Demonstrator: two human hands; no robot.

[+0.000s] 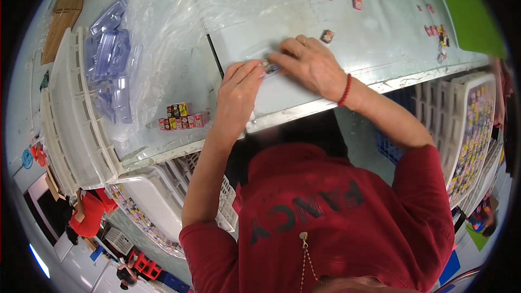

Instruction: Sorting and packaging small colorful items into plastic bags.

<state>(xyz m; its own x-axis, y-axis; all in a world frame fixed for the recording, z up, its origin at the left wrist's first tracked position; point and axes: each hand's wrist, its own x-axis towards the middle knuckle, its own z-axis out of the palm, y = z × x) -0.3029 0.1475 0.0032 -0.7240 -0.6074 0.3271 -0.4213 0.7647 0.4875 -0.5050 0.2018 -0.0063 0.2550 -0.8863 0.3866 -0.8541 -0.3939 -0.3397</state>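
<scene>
Both of my hands meet at the near edge of the pale worktable. My left hand (240, 88) has its fingers pressed together on a small dark-and-white piece (269, 67), whose kind I cannot make out. From the other side, my right hand (315, 68), a red bracelet at its wrist, bends its fingers over the same piece. The fingers hide much of it. A small brown-and-pink block (327, 36) lies just beyond my right hand. Left of my left hand stands a stacked group of small pink, black and yellow blocks (182, 118).
See-through bluish plastic trays (111, 51) lie at the left on plastic sheeting (157, 27). Loose small blocks (357, 4) are scattered at the far side. White crates (468, 130) filled with colourful pieces stand right and left below the table. Other people (88, 214) are at lower left.
</scene>
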